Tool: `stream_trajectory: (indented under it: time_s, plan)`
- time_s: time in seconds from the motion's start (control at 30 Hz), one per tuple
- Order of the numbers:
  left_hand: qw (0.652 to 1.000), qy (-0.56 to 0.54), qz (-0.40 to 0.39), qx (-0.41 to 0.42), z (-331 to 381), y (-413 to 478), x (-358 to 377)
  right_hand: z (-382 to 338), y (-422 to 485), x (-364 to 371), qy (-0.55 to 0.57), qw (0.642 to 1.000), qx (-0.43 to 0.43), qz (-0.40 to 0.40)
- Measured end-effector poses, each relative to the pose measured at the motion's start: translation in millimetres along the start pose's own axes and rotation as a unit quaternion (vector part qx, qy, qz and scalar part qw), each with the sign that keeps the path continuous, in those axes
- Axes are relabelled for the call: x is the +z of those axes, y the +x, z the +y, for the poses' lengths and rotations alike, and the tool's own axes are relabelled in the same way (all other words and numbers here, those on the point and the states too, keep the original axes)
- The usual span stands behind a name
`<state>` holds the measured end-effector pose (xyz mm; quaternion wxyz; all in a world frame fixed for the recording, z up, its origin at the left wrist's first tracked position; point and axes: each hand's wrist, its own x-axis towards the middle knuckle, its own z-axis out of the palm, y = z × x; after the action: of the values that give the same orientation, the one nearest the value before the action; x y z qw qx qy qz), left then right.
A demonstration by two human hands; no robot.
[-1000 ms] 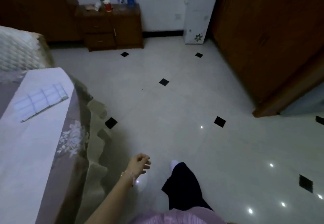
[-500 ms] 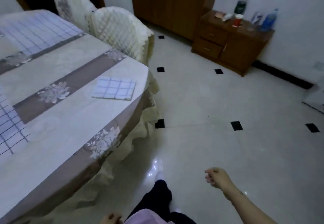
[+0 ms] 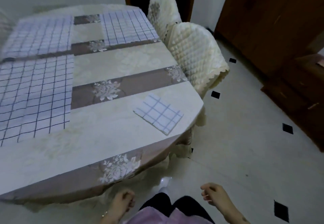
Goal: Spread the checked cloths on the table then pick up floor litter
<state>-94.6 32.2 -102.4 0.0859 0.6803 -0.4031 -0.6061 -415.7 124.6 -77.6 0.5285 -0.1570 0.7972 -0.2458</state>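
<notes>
A person's left hand, its grip curled narrow toward the palm with nothing seen in it, hangs low just off the near edge of the surface. The right hand hangs beside it, fingers bent near a thin pale sliver; whether that grip holds the sliver cannot be told.

Half a second earlier the left hand barely showed. The view has since swung toward the surface, and the sideboard with bottles has dropped out of sight.

A folded checked cloth lies as before at the surface's near right corner, apart from three spread checked cloths lying flat across its left and far parts.

A white shoe stands on the floor below the near edge. Two quilted cream chairs stand at the surface's right side, with a dark wooden wardrobe beyond them. A small dark speck marks the floor to the right of the surface.
</notes>
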Motion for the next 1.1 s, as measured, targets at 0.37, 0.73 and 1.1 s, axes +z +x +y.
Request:
stream_trajectory:
  time_s: [0.37,0.73,1.1]
  plan:
    - [0.945,0.089,0.195,0.247,130.6,-28.5,50.5,-213.4,45.7,-25.8,-0.084,0.941,-0.320,-0.076]
    - [0.883,0.383,0.250,0.105,150.0,3.6,48.5,-295.0,111.9,22.4,-0.356,0.850,-0.380,-0.081]
    - [0.891,0.354,0.269,0.099,145.5,5.6,52.6,-292.8,116.8,17.9,-0.205,0.905,-0.336,-0.159]
